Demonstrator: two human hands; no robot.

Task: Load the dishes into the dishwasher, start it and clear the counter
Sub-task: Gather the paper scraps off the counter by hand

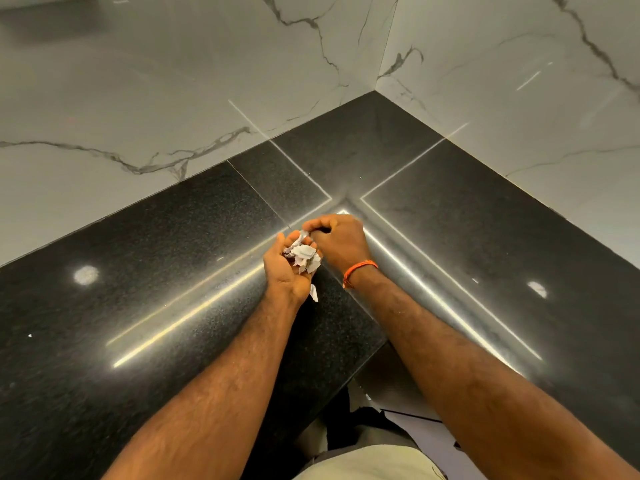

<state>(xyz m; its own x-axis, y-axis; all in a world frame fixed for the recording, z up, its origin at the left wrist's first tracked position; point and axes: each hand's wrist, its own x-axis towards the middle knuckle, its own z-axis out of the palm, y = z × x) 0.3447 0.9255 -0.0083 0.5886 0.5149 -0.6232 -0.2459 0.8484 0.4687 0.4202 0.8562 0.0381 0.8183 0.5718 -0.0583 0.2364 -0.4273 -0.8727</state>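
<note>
Paper scraps (304, 258) are cupped in left hand (287, 268) near counter (173, 271) inner corner; right hand (337, 240) pinches one. Overfilled palm: pieces could be spilled.

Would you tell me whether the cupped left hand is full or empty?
Full: the left hand cups a heap of whitish scraps, and the right hand pinches one at the top.

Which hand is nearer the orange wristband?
Right. The orange wristband sits on that arm's wrist, directly behind the right hand. The left hand, cupping paper scraps, lies beside it to the left, apart from the band.
</note>
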